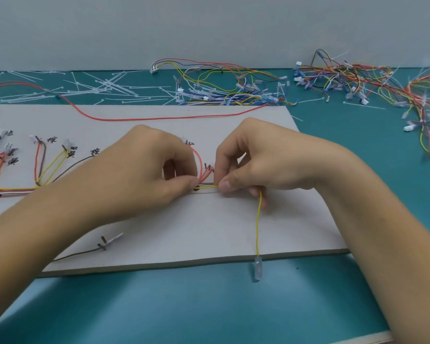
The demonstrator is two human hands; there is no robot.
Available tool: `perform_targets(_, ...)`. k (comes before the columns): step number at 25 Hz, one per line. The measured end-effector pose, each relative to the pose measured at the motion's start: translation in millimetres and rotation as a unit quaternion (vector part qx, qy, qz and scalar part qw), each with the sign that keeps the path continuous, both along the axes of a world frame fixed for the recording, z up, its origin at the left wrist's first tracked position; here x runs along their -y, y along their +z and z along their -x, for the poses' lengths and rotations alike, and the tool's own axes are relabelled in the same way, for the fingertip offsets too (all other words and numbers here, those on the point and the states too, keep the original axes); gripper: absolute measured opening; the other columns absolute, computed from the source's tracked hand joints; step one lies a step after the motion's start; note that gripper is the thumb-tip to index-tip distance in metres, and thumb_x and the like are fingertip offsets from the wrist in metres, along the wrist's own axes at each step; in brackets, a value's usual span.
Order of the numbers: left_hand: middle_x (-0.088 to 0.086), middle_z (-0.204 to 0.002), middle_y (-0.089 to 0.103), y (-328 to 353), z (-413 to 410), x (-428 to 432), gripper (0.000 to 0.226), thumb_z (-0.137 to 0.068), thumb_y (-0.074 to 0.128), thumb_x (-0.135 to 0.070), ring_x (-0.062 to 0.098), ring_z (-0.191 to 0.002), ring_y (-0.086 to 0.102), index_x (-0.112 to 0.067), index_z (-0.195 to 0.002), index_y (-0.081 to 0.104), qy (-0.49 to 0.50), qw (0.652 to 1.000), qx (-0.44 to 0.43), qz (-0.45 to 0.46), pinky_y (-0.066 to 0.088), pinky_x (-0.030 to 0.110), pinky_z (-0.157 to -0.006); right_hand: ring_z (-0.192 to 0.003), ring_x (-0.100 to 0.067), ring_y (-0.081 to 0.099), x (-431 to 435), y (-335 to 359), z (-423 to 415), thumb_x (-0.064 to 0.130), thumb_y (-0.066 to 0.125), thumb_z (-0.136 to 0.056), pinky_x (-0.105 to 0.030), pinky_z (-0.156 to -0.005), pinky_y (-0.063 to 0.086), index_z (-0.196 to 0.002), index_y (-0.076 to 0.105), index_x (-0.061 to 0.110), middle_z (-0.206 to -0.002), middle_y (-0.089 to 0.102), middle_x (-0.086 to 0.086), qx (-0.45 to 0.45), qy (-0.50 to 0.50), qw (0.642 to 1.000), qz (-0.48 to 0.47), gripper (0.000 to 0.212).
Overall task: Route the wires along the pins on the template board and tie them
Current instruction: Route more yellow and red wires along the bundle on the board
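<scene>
The near half of the template board (184,232), between the two forearms, is bare, but the yellow wire (258,219) hangs from the right hand (266,160) across it and over the near edge. The left hand (144,170) and the right hand meet at the pins (207,167) in the middle. The routed wires (42,165) cover the left part, and a long red wire (159,118) crosses the far strip. Cable ties (104,85) and wire heaps (233,88) fill the far teal mat (209,306); its near part is open.

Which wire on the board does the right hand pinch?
The yellow wire, hanging from the right hand toward the near edge of the board; the red wires fan upward.
</scene>
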State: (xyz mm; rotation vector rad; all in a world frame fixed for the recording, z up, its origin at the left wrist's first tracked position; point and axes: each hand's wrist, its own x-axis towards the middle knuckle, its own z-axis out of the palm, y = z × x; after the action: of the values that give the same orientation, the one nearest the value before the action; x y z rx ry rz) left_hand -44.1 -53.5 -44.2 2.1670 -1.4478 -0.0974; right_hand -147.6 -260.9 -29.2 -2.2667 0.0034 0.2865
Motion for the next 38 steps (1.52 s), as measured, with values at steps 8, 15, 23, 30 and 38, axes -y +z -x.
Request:
perform_targets(8,-0.012,-0.066,0.070,-8,-9,-2,0.011,-0.086,0.078,-0.037,0.016,-0.064,0.062,-0.031,-0.076,0.077,0.001,0.998,-0.069,0.012,0.047,0.024,-0.054,-0.046,-0.009,0.045,3,0,0,-0.004,0.068,-0.092,-0.027,-0.046,0.050,-0.088,0.075,0.006,-0.067,0.053,-0.012,-0.059,0.009,0.995,-0.082,0.013)
perform_targets(15,-0.007,-0.072,0.069,-11,-8,-11,0.026,-0.082,0.065,-0.058,0.020,-0.065,0.058,-0.035,-0.082,0.077,-0.006,0.993,-0.116,0.027,0.048,0.036,-0.059,-0.042,-0.008,0.044,11,6,2,-0.005,0.068,-0.091,-0.024,-0.042,0.049,-0.090,0.075,0.005,-0.068,0.053,-0.013,-0.052,-0.027,0.997,-0.049,0.012)
perform_targets(23,-0.007,-0.076,0.065,-11,-1,-8,0.010,-0.083,0.072,-0.035,0.019,-0.071,0.057,-0.033,-0.075,0.078,0.010,0.995,-0.093,0.045,0.037,0.015,-0.058,-0.047,-0.010,0.052,31,8,3,-0.005,0.071,-0.089,-0.027,-0.046,0.054,-0.085,0.076,0.005,-0.060,0.063,-0.007,-0.069,-0.074,0.995,-0.013,0.012)
perform_targets(30,-0.012,-0.061,0.065,-12,6,-5,0.018,-0.079,0.084,-0.021,0.008,-0.054,0.051,-0.030,-0.066,0.075,0.077,0.988,-0.124,0.041,0.037,0.015,-0.048,-0.039,-0.011,0.051,41,14,8,0.002,0.078,-0.084,-0.023,-0.038,0.044,-0.072,0.077,0.014,-0.054,0.064,-0.004,-0.058,-0.087,0.992,0.065,0.017)
perform_targets(38,-0.011,-0.060,0.064,-13,12,-2,0.017,-0.077,0.080,-0.020,0.008,-0.050,0.050,-0.027,-0.063,0.073,0.114,0.984,-0.128,0.040,0.039,0.016,-0.048,-0.046,-0.009,0.054,63,22,15,0.003,0.079,-0.084,-0.022,-0.046,0.047,-0.073,0.078,0.019,-0.056,0.066,-0.001,-0.078,-0.082,0.988,0.107,0.019)
